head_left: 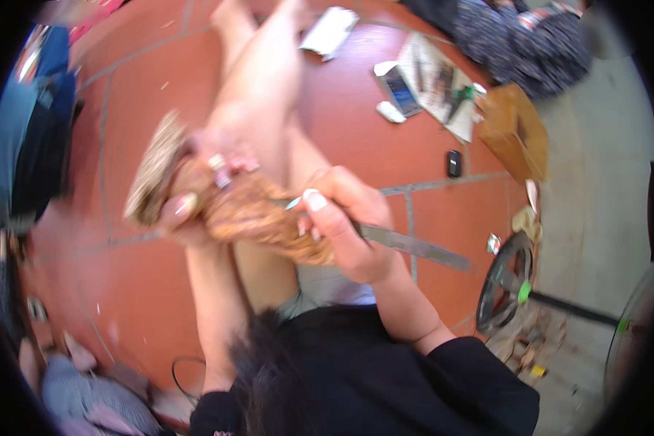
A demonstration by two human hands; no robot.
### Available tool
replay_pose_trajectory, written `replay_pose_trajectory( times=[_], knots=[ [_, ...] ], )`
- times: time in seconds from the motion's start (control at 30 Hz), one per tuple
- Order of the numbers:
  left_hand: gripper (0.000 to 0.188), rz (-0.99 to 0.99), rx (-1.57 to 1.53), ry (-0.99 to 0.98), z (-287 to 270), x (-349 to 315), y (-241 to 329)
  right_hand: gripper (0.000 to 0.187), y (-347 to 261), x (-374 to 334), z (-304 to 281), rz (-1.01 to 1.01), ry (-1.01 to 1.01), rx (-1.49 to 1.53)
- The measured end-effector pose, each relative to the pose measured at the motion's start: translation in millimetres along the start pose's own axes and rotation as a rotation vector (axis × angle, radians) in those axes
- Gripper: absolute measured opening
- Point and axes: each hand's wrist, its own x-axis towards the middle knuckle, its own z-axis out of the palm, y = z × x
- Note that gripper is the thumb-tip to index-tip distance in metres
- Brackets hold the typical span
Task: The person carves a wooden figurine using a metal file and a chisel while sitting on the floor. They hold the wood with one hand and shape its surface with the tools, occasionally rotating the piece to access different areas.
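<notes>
A carved piece of reddish-brown wood [258,218], with a pale, rough-grained block at its left end, is held above my bare legs. My left hand [176,216] is closed round its left part, thumb on the near side and fingertips over the far side. My right hand [349,221] is at the wood's right end, closed on a flat grey metal file [421,247], whose long end sticks out to the right. The file's other end is mostly hidden by the fingers, near the carved surface. Motion blurs the left hand and the pale block.
Red floor tiles [356,109] surround me. Ahead to the right are a phone [398,89], a printed sheet [436,80], a brown box [512,131] and a small black object [453,163]. A fan [505,283] stands right. A person in patterned clothing [519,47] sits far right.
</notes>
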Motion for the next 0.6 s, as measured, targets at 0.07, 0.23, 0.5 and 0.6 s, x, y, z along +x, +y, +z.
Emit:
replay_pose_trajectory(
  times=[0.07,0.23,0.5,0.6],
  knots=[
    [0.040,0.019,0.015,-0.019,-6.1,0.6,0.5,0.033,2.6,-0.6,-17.5,0.063,0.042,0.088],
    [0.042,-0.002,0.100,-0.016,4.4,2.0,-6.1,0.061,39.0,-11.4,-100.6,-0.079,0.522,0.070],
    [0.038,-0.065,0.100,-0.088,12.4,8.9,-16.4,0.051,124.3,-8.9,-300.7,0.594,0.989,0.183],
    [0.032,-0.113,0.056,-0.335,8.9,34.6,-28.4,0.049,145.8,-3.9,-354.8,0.560,1.083,0.114]
  ],
)
